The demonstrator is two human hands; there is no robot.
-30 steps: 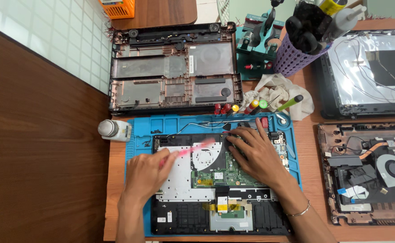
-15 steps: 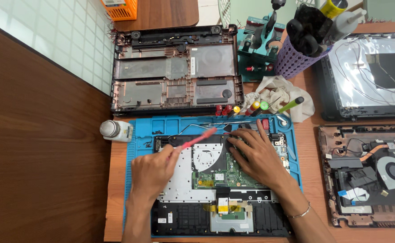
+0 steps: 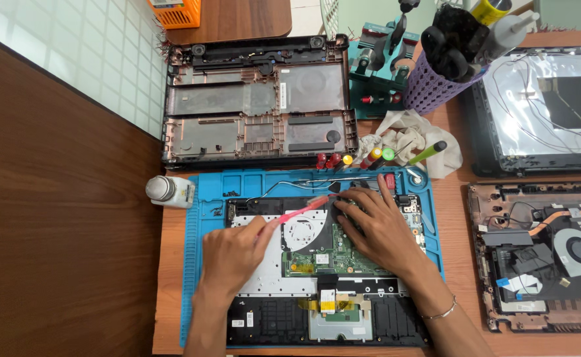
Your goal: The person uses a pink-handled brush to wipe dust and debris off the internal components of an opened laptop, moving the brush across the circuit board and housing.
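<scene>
An opened laptop base (image 3: pixel 317 264) with a green circuit board (image 3: pixel 330 254) and a fan (image 3: pixel 303 228) lies on a blue work mat (image 3: pixel 204 198). My left hand (image 3: pixel 234 254) holds a pink brush (image 3: pixel 297 210) whose tip reaches the board's upper edge near the fan. Spread flat, my right hand (image 3: pixel 376 228) presses on the right part of the board, fingers near the brush tip.
A detached laptop bottom cover (image 3: pixel 257 99) lies beyond the mat, a small white bottle (image 3: pixel 168 192) to its left. Screwdrivers (image 3: pixel 353 160), a rag (image 3: pixel 406 142) and a purple tool holder (image 3: pixel 439 79) stand at the back right. Two more dismantled laptops (image 3: pixel 541 258) lie to the right.
The brush tip has swung from the fan up and right to the board's top edge. My right hand has stayed on the board.
</scene>
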